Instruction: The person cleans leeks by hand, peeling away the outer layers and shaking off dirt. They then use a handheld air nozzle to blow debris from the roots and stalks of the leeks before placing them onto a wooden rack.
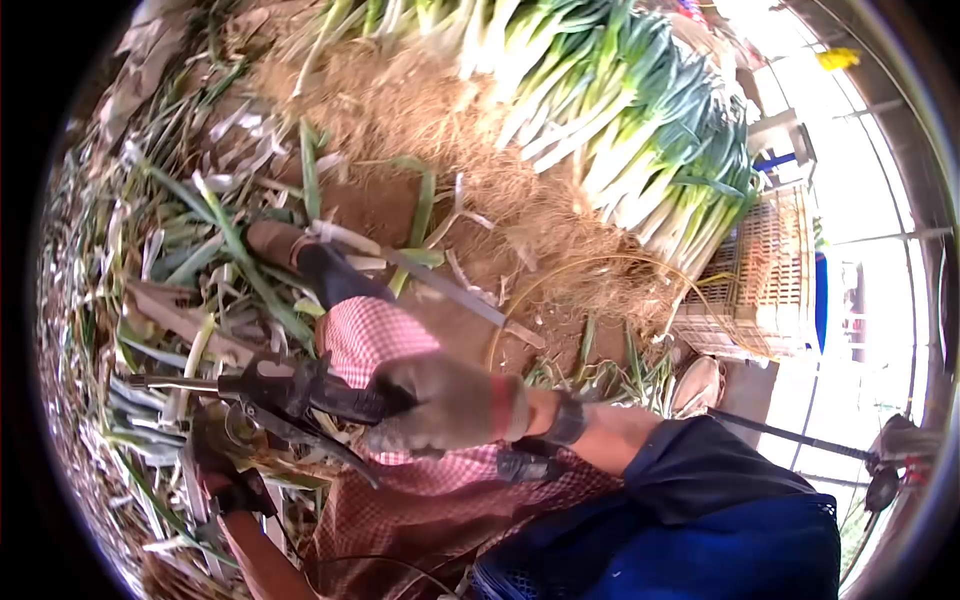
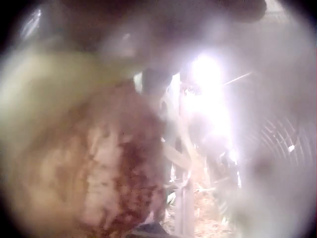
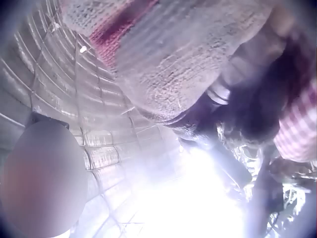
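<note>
My right hand (image 1: 450,405), in a grey knit glove with a red cuff band, grips the black handle of an air blow gun (image 1: 270,390). Its metal nozzle points left, and a lever hangs below the handle. In the right wrist view the glove (image 3: 173,59) fills the top. My left hand (image 1: 208,455) is low at the left, dark and partly behind the blow gun. Blurred in the left wrist view, the brown-stained glove (image 2: 109,163) lies against a pale green leek (image 2: 54,79), with fingers curled at it. Most of that grip is hidden.
Many leeks (image 1: 640,120) lie in a row, roots toward me. Leaf scraps (image 1: 180,250) cover the ground at left around my shoe (image 1: 275,245). A plastic crate (image 1: 750,280) stands at right, near a thin yellow hoop (image 1: 600,258). A black hose (image 1: 790,435) runs at lower right.
</note>
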`<state>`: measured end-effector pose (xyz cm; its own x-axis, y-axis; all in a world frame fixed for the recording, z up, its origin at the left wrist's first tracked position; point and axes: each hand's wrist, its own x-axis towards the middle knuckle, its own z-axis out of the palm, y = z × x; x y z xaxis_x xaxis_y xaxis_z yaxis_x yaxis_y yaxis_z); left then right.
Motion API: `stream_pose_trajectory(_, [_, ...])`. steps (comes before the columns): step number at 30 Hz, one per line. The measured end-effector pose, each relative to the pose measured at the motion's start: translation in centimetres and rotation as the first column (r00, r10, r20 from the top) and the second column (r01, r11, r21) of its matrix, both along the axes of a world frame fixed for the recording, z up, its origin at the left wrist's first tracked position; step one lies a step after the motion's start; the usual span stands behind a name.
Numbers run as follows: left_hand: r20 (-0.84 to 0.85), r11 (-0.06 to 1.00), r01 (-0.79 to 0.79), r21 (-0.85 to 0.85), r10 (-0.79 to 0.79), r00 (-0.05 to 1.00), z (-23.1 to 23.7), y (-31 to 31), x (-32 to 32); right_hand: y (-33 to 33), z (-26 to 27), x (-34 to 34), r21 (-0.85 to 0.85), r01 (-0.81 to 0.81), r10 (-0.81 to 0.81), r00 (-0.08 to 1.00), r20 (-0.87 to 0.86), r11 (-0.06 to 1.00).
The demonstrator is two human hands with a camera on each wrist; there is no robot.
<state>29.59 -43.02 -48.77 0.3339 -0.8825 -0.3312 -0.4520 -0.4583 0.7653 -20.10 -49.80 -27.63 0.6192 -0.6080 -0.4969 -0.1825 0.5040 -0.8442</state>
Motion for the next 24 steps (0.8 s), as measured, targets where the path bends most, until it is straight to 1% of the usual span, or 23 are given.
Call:
stream_pose_trajectory(1, [0.245, 0.989, 0.138, -0.053, -0.121, 0.962, 0.5, -0.6, -0.8, 0.1, -2.0, 0.4, -0.069, 0.010, -0.008, 1.000, 0.028, 0.998])
stream_pose_trajectory(2, [0.326, 0.987, 0.157, -0.046, -0.134, 0.936, 0.8, -0.6, -1.2, -0.1, -1.2, -0.1, -0.006, -0.018, 0.017, 0.999, -0.030, 1.000])
stream_pose_trajectory(3, [0.303, 0.991, 0.131, -0.030, -0.115, 0.946, 1.0, -0.6, -1.5, 0.1, -1.9, -0.3, -0.009, -0.007, 0.007, 0.999, -0.036, 1.000])
stream_pose_trajectory(4, [0.253, 0.997, 0.079, -0.017, -0.072, 0.965, 1.2, -0.3, -1.5, 0.7, -3.2, -0.3, -0.154, 0.029, -0.033, 0.999, -0.023, 0.988])
stream_pose_trajectory(5, [0.192, 1.000, 0.023, -0.015, -0.020, 0.981, 1.9, -0.1, -0.8, 0.8, -3.3, -0.1, -0.292, 0.065, -0.068, 0.998, 0.000, 0.954])
stream_pose_trajectory(6, [0.119, 0.998, -0.050, -0.032, 0.054, 0.991, 3.2, -0.3, 1.0, 0.6, -3.1, -0.6, -0.364, -0.059, -0.001, 0.987, -0.162, 0.929])
stream_pose_trajectory(7, [0.054, 0.990, -0.122, -0.068, 0.125, 0.991, 5.1, -0.8, 3.5, 0.2, -2.4, -0.7, -0.368, -0.063, 0.006, 0.988, -0.153, 0.928])
stream_pose_trajectory(9, [-0.014, 0.955, -0.233, -0.184, 0.234, 0.972, 11.8, -2.4, 10.6, 0.4, -1.9, -0.3, -0.241, -0.044, 0.009, 0.989, -0.148, 0.970])
stream_pose_trajectory(10, [-0.017, 0.927, -0.273, -0.258, 0.278, 0.960, 16.7, -3.6, 13.9, 0.6, -1.9, 0.0, -0.193, -0.048, 0.018, 0.988, -0.154, 0.980])
stream_pose_trajectory(11, [0.001, 0.898, -0.291, -0.330, 0.308, 0.951, 21.4, -4.5, 16.8, 1.5, -3.1, 0.5, -0.290, 0.036, -0.062, 0.995, -0.083, 0.956])
stream_pose_trajectory(12, [0.023, 0.868, -0.304, -0.392, 0.340, 0.940, 25.9, -4.3, 19.0, 1.2, -3.2, 0.7, -0.466, -0.013, -0.044, 0.993, -0.111, 0.885])
stream_pose_trajectory(13, [0.042, 0.843, -0.306, -0.443, 0.360, 0.932, 28.8, -4.3, 20.1, 1.0, -2.4, 1.1, -0.240, -0.006, -0.031, 0.989, -0.148, 0.971])
stream_pose_trajectory(14, [0.034, 0.821, -0.324, -0.469, 0.384, 0.923, 30.4, -3.5, 20.6, 1.1, -2.5, 1.3, -0.118, 0.099, -0.091, 0.994, 0.068, 0.988])
stream_pose_trajectory(15, [0.001, 0.808, -0.355, -0.470, 0.403, 0.915, 30.6, -2.1, 20.7, 1.3, -2.6, 1.2, -0.193, 0.060, -0.075, 0.995, -0.071, 0.979])
stream_pose_trajectory(16, [-0.065, 0.792, -0.403, -0.458, 0.423, 0.904, 29.7, -0.4, 20.3, 1.4, -2.7, 1.2, -0.196, 0.077, -0.098, 0.990, -0.097, 0.977])
stream_pose_trajectory(17, [-0.146, 0.779, -0.461, -0.425, 0.443, 0.884, 27.6, 2.2, 19.2, 1.6, -2.6, 1.4, -0.211, 0.100, -0.130, 0.982, -0.134, 0.972])
stream_pose_trajectory(18, [-0.206, 0.771, -0.517, -0.372, 0.474, 0.856, 24.8, 4.8, 17.4, 1.6, -2.1, 1.8, -0.131, 0.144, -0.154, 0.985, -0.075, 0.981])
stream_pose_trajectory(19, [-0.251, 0.766, -0.559, -0.317, 0.501, 0.828, 21.0, 7.9, 16.1, 1.8, -1.7, 1.9, -0.048, 0.190, -0.192, 0.980, -0.044, 0.981])
stream_pose_trajectory(20, [-0.146, 0.765, -0.593, -0.253, 0.576, 0.805, 18.7, 10.4, 13.4, 1.8, -2.4, 1.8, -0.126, 0.164, -0.171, 0.984, -0.047, 0.978])
stream_pose_trajectory(21, [0.039, 0.763, -0.618, -0.188, 0.635, 0.772, 16.2, 13.6, 10.4, 1.7, -3.2, 1.7, -0.211, 0.142, -0.155, 0.987, -0.047, 0.967])
stream_pose_trajectory(22, [0.203, 0.752, -0.648, -0.122, 0.657, 0.725, 13.7, 17.4, 8.5, 2.2, -3.5, 1.7, -0.297, 0.100, -0.137, 0.985, -0.107, 0.950])
stream_pose_trajectory(23, [0.347, 0.720, -0.692, -0.056, 0.664, 0.662, 11.8, 20.7, 6.8, 2.1, -4.0, 1.4, -0.295, 0.078, -0.121, 0.984, -0.130, 0.952])
stream_pose_trajectory(24, [0.454, 0.669, -0.743, -0.002, 0.663, 0.596, 9.9, 24.0, 5.4, 2.1, -3.9, 1.5, -0.291, 0.100, -0.145, 0.980, -0.136, 0.951])
